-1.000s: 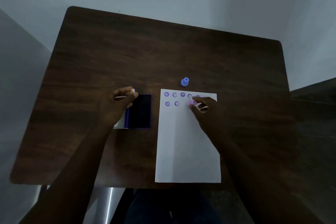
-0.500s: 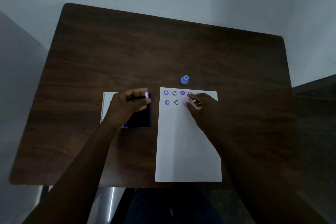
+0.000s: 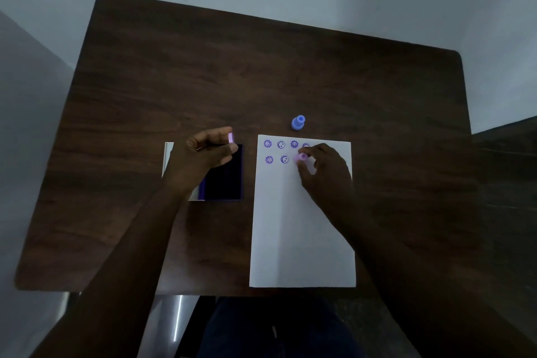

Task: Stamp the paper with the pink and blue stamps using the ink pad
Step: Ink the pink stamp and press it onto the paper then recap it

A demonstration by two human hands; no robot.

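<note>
From the head camera, the right hand (image 3: pixel 325 174) had its fingertips pinched on the pink stamp (image 3: pixel 301 158), planted on the paper (image 3: pixel 302 227) at the third spot of the second row. The blue stamp (image 3: pixel 298 122) stood off at the paper's 12 o'clock edge. The left hand (image 3: pixel 203 155) hovered over the ink pad (image 3: pixel 226 180) at 9 o'clock, fingers clamped on a small pink cap (image 3: pixel 231 137). Best bet: press straight down, no rocking, then lift cleanly.

Left hand (image 3: pixel 203 152) raised, fingers curled, right hand (image 3: pixel 325 171) lowered, fingertips pinched
</note>
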